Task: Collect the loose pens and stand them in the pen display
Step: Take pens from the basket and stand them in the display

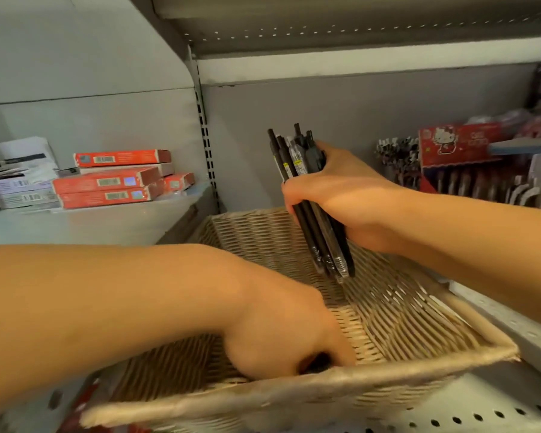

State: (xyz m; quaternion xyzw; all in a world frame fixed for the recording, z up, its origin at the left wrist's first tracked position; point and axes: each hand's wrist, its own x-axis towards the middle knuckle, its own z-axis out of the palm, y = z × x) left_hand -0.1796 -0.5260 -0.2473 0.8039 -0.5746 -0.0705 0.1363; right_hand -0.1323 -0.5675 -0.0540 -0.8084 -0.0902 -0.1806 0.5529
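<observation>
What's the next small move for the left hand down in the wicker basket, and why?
Probably lift the left hand out of the woven wicker basket with whatever dark item it curls round at the near wall, likely a pen, and add it to the bundle of black pens the right hand grips upright. The visible basket floor shows no other loose pens.

I have one view only, from the head camera: it looks forward and down, close over a wicker basket (388, 326) on a shelf (497, 398), facing the shelf's grey back wall (341, 120).
</observation>
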